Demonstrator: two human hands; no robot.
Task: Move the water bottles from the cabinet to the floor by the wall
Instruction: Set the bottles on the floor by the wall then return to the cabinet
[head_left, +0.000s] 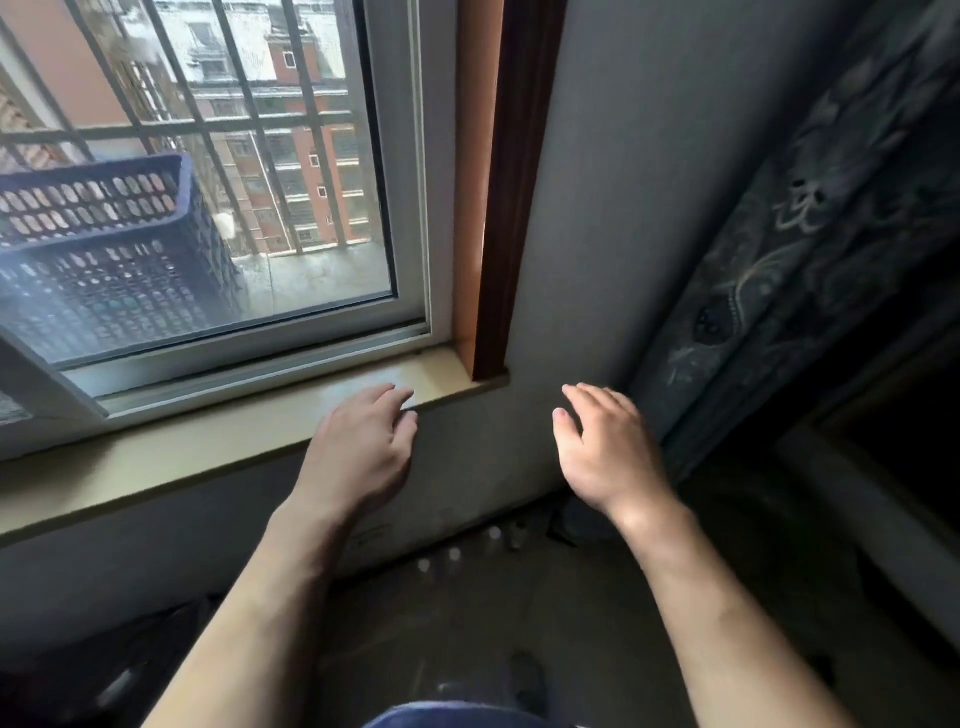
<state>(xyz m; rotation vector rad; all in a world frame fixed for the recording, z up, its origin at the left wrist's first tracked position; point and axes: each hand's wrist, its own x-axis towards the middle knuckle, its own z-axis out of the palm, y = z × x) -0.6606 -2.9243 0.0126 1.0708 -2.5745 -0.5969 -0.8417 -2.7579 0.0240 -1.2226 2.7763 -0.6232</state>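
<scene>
Several water bottles (454, 554) seem to stand already on the dim floor (467, 618) by the wall (597, 234), while the left hand (358, 457) and right hand (608, 457) hover empty, fingers (589, 397) loosely open; whether more bottles remain cannot be told.

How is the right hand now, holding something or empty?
Empty: the right hand hovers open near the wall, fingers relaxed, gripping nothing.

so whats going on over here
A person faces a window with both hands held out, holding nothing. The left hand hovers by the windowsill; the right hand is open in front of the grey wall. Below, on the dark floor, pale caps of what look like water bottles line the foot of the wall.
</scene>
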